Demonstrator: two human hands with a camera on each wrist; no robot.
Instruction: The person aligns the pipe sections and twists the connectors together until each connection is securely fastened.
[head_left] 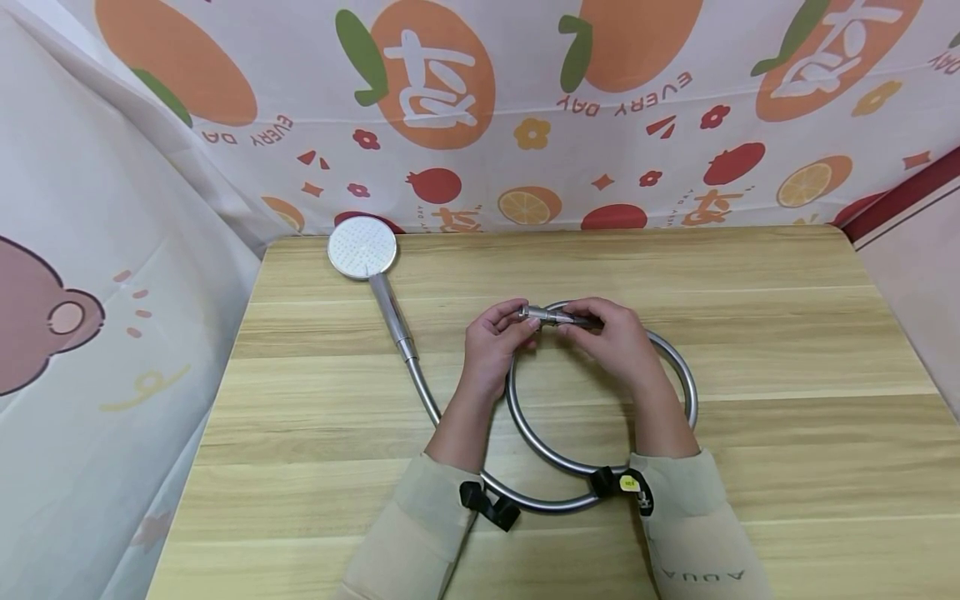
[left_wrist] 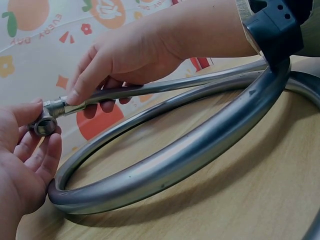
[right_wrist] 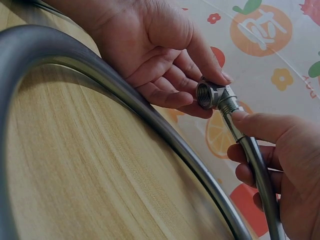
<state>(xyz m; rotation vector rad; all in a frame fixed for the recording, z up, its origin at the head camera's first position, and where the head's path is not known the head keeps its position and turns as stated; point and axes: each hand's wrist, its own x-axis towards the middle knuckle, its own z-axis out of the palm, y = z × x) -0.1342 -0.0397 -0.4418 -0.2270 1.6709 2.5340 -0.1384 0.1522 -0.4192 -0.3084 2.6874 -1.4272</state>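
Observation:
My left hand (head_left: 487,354) pinches a small metal elbow fitting (right_wrist: 212,95) between thumb and fingers. Its threaded opening (left_wrist: 46,126) faces the left wrist camera. My right hand (head_left: 621,343) grips the end of a grey metal shower hose (right_wrist: 258,172), thumb on the collar near the elbow. Collar and elbow meet end to end between the two hands; how far they are screwed together I cannot tell. The hose loops on the table below the hands and runs left to a round shower head (head_left: 362,247) lying face up.
The wooden table (head_left: 795,358) extends around the hose on both sides. A printed fruit curtain (head_left: 525,133) hangs along its back edge, and a pale cloth (head_left: 112,250) hangs at the left. Black wrist straps (head_left: 489,506) sit on the sleeves, close to the hose loop.

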